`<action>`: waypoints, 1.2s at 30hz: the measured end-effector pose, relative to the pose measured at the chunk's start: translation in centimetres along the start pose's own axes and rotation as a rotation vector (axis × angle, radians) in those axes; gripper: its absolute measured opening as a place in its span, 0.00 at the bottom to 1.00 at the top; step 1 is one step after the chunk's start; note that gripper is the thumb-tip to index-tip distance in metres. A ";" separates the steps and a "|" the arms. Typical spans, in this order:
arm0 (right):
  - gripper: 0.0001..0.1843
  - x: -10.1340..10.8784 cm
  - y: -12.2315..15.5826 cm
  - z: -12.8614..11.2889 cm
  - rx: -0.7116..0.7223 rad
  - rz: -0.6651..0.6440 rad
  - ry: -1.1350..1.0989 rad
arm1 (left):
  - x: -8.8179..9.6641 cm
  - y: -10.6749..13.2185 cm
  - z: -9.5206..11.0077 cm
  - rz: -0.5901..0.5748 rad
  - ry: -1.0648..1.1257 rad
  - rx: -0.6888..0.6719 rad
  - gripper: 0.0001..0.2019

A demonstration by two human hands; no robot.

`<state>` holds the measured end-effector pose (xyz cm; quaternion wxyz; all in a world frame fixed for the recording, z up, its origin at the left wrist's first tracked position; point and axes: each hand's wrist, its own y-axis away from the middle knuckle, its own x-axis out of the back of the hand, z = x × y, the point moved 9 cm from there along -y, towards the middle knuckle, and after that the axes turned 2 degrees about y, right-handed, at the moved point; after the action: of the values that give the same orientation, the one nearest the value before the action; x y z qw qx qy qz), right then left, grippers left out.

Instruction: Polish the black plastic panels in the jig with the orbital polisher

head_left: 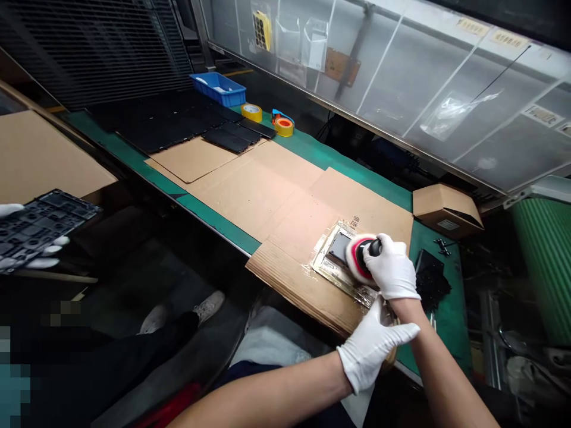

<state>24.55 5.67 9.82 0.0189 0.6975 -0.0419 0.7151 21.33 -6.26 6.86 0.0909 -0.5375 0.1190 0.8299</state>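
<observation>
My right hand, in a white glove, grips the black handle of a small rotary polisher with a red-and-white pad. The pad rests on a dark flat panel set in a taped, shiny frame on flattened cardboard. My left hand, also gloved, lies with its fingers extended against the near edge of the cardboard, just below the frame. It holds nothing that I can see. Part of the panel is hidden under the pad.
A co-worker's gloved hand holds a black moulded plate at far left. Black panels, a blue plastic tray and tape rolls sit on the green-topped bench. A cardboard box stands at right.
</observation>
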 end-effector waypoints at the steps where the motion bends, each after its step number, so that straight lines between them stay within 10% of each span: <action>1: 0.26 -0.1 0.1 -0.2 0.022 -0.011 -0.008 | 0.1 0.0 -0.1 0.013 -0.004 0.004 0.41; 15: 0.26 -0.4 0.1 -1.9 0.168 -0.090 -0.040 | 0.4 0.2 0.5 0.102 -0.026 -0.055 0.36; 20: 0.26 0.2 -1.1 -1.2 0.013 -0.019 -0.009 | 0.6 -0.3 0.3 0.066 0.020 -0.050 0.39; 25: 0.24 0.0 -1.2 -4.1 0.193 -0.068 -0.095 | 1.6 -0.2 0.3 0.146 0.053 -0.018 0.38; 30: 0.25 0.5 -2.1 -3.6 0.046 -0.060 -0.044 | 1.2 -0.3 1.4 0.097 0.056 -0.047 0.33; 36: 0.22 0.3 -0.6 -5.3 0.245 -0.060 -0.125 | 1.7 -0.3 2.2 0.125 0.085 -0.092 0.32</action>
<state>19.28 6.70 10.04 -0.0476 0.7387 0.0657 0.6691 18.82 -5.33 6.16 0.0092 -0.5673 0.1178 0.8150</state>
